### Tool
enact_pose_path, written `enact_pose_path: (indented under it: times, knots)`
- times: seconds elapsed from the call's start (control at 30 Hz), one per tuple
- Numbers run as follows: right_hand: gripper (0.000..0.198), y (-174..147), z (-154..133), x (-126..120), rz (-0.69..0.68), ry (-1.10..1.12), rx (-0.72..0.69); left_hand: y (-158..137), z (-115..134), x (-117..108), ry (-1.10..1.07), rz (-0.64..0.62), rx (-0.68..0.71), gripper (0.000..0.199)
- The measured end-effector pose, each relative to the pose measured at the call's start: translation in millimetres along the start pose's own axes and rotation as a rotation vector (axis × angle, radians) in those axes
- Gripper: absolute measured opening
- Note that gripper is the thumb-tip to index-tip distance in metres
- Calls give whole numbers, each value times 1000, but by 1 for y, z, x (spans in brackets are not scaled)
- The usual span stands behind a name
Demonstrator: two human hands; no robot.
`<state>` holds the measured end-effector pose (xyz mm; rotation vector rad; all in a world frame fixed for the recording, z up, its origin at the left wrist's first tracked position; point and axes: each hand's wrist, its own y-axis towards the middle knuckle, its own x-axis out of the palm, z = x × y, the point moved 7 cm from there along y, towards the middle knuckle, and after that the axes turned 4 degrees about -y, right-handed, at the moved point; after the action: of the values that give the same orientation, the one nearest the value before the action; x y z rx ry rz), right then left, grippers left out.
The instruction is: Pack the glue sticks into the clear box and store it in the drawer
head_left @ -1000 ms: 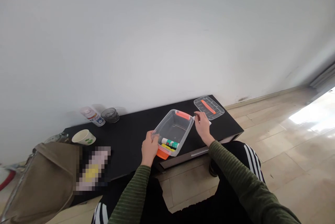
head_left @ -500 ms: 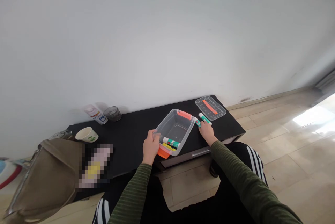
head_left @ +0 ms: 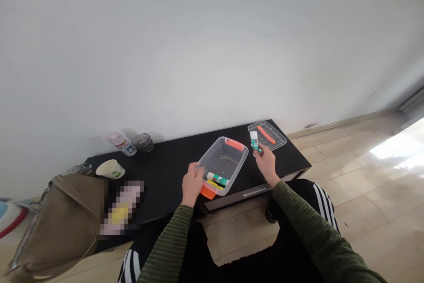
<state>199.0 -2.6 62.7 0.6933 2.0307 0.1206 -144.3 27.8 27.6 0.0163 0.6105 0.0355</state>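
Note:
My left hand (head_left: 192, 184) is closed on the near-left rim of a clear plastic box (head_left: 200, 159) with orange clasps. A green-and-white glue stick (head_left: 217, 179) and a yellow item (head_left: 215, 184), perhaps a highlighter, lie at the near end inside it. To the right of the box, my right hand (head_left: 266, 164) grips another green glue stick (head_left: 255, 140), raised with its white end up. My fingers partly cover it, and I cannot tell whether a second stick is in the same grasp. Behind that hand lies the clear lid (head_left: 277, 136) with an orange handle.
The black table (head_left: 162, 186) stands against the wall. On its left are a glass (head_left: 143, 142), a spray can (head_left: 122, 143), a paper cup (head_left: 111, 169), a brown bag (head_left: 66, 216) and a blurred-out pink item (head_left: 122, 208).
My right hand has lifted a glue stick off the table and tilted it upright. The two sticks no longer lie beside the lid. My left hand stays on the box.

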Motion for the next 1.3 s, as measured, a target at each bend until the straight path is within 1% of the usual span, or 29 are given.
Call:
enact_pose_path:
  times: [0.03, 0.07, 0.1, 0.17, 0.23, 0.27, 0.33, 0.4, 0.53, 0.67, 0.77, 0.87, 0.97, 1.0, 1.03, 1.1, 1.17, 1.2, 1.23, 1.27, 1.3]
  knots:
    - [40, -1, -17, -6, 10, 36, -57, 0, 0, 0, -33, -1, -4, 31]
    - [40, -3, -35, -10, -13, 59, -122, 1, 0, 1, -65, -2, -10, 30]
    - [39, -5, -55, -8, -81, 68, -199, 1, 0, 1, -90, -2, -15, 29]
    - [37, -11, -93, 2, -269, 29, -330, 1, 0, 0, -101, -2, -24, 29]
    - [33, -19, -120, 21, -470, -95, -397, 1, 0, -1, -86, 1, -31, 31]
    - [32, -23, -129, 32, -568, -186, -411, 1, 1, -1, -76, 1, -32, 33]
    - [30, -30, -137, 53, -730, -367, -420, 1, 2, -2, -62, 2, -27, 35]
    - [30, -35, -140, 68, -829, -480, -424, 1, 4, -3, -56, 4, -17, 35]
    - [35, -37, -144, 86, -915, -517, -458, 1, 4, -2, -45, 2, -23, 35]
    - [37, -41, -143, 95, -985, -551, -486, 2, 4, -2, -51, 1, -17, 34]
    - [33, -43, -143, 99, -1009, -562, -500, 2, 3, -2, -58, 7, -5, 34]
    - [28, -45, -144, 100, -990, -548, -509, 3, 3, -2, -58, 12, -2, 35]
    - [26, -42, -148, 92, -913, -506, -516, 3, 2, -2, -64, 11, -2, 34]
    - [27, -40, -149, 87, -866, -479, -516, 3, 2, -2, -67, 9, -2, 33]
    - [29, -36, -150, 79, -790, -428, -515, 4, 1, -2, -69, 6, 0, 33]
    - [33, -22, -147, 56, -550, -261, -500, 4, 0, -2, -70, 2, 2, 33]
    - [34, -5, -129, 25, -256, -72, -448, 5, -2, -1, -74, -2, 2, 33]
    - [33, 4, -114, 12, -146, -19, -405, 5, -2, -1, -79, -4, 4, 34]
    - [33, 12, -96, 3, -79, 3, -357, 5, -3, 0, -87, -6, 6, 34]
    - [32, 20, -78, -2, -51, 3, -316, 6, -3, 0, -95, -9, 8, 34]
    - [31, 27, -59, -4, -54, -18, -271, 7, -3, 1, -105, -13, 11, 35]
